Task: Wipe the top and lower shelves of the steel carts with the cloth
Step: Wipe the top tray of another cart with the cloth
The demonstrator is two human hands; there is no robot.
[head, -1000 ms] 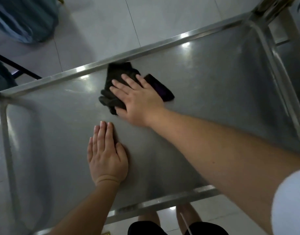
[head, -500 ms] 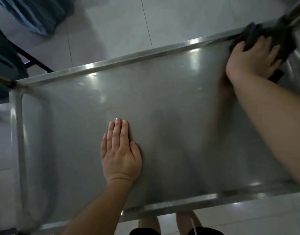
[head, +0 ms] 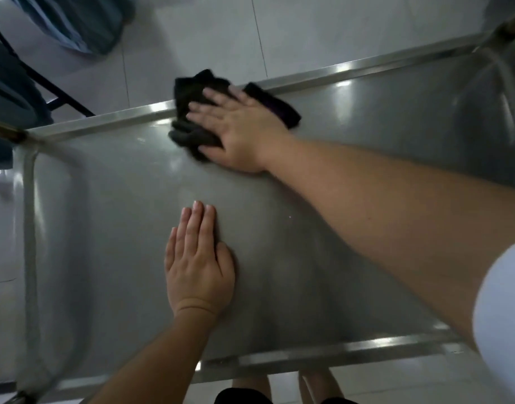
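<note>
The steel cart's top shelf (head: 352, 158) fills the view, its raised rim running along the far and near edges. A crumpled black cloth (head: 192, 112) lies at the far rim, left of centre, partly overhanging it. My right hand (head: 238, 132) presses flat on the cloth with fingers spread and straight. My left hand (head: 196, 258) rests flat on the bare steel nearer to me, fingers together and straight, holding nothing.
The cart's handle tube (head: 29, 228) curves along the left end. A corner post (head: 510, 27) rises at the far right. Beyond the cart lie pale floor tiles (head: 209, 33), blue-grey fabric (head: 72, 21) and a dark chair leg (head: 55, 91). My legs (head: 282, 386) show below the near rim.
My right hand has swept the cloth from the far right corner back left along the far rim. My left hand stays planted on the shelf.
</note>
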